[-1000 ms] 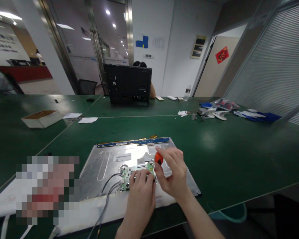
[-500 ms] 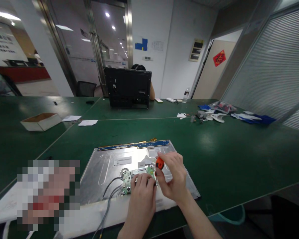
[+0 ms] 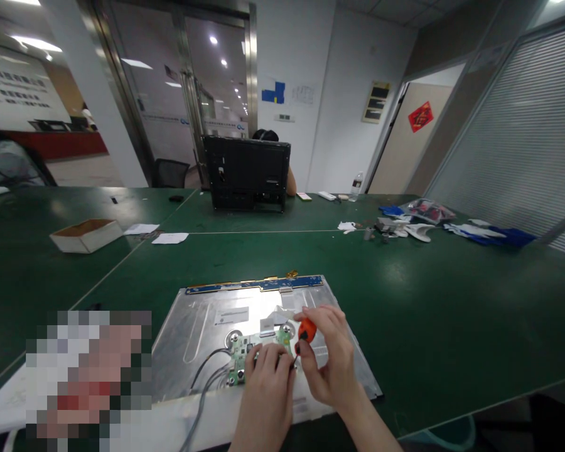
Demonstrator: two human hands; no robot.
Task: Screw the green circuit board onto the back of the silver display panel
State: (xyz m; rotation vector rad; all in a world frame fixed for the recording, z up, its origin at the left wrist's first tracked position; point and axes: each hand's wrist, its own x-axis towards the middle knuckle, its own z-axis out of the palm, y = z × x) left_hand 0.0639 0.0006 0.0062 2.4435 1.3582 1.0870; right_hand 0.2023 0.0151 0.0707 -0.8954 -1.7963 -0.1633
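Observation:
A silver metal panel [image 3: 198, 329], like the back of a display, lies on the table with a blue strip board [image 3: 301, 282] along its far edge. On its near half is a green circuit board [image 3: 238, 361] with dark cables [image 3: 211, 375] leading off its left side. My left hand [image 3: 268, 383] presses bent fingers onto the board, covering its right part. My right hand [image 3: 329, 358] pinches an orange-and-black screwdriver [image 3: 307, 329] between thumb and fingers. Its thin shaft slants down to the board's right side beside my left fingers; the tip is hidden.
A black monitor-like frame [image 3: 247, 172] stands opposite, a person partly behind it. An open box [image 3: 87, 236] and papers [image 3: 169, 238] lie on the left. Several scraps, bags and gloves [image 3: 419, 232] are at the right. A pixelated patch hides the near left.
The whole view has shifted slightly, so things sit lower in the picture. My right hand still holds the screwdriver, whose handle now leans more to the right. My left hand stays on the board.

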